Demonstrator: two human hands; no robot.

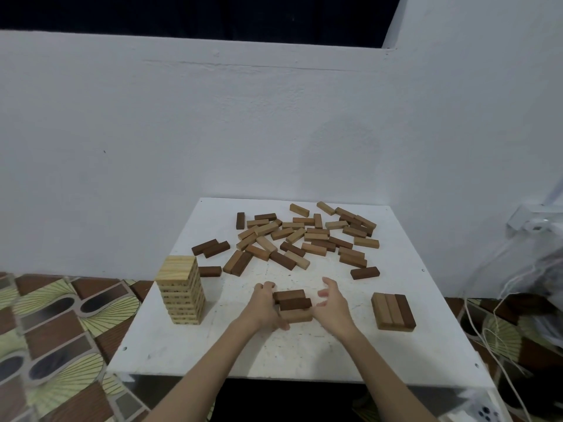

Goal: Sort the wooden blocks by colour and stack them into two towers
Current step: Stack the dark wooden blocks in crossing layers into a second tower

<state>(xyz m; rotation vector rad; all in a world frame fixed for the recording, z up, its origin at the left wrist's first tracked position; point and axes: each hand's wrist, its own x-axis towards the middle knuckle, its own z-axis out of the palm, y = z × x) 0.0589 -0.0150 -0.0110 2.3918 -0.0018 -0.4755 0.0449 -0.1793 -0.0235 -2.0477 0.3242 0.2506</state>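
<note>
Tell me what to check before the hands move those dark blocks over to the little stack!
1. Left hand grips the bundle of three blocks: ok.
2. Right hand holds the bundle too: not ok, it is open beside it.
3. Bundle lined up evenly: not ok, the blocks sit staggered.
4. Short brown stack has a flat top layer to build on: ok.
5. Bare table between bundle and stack: ok.
6. Pale tower stands straight, away from the path: ok.
</note>
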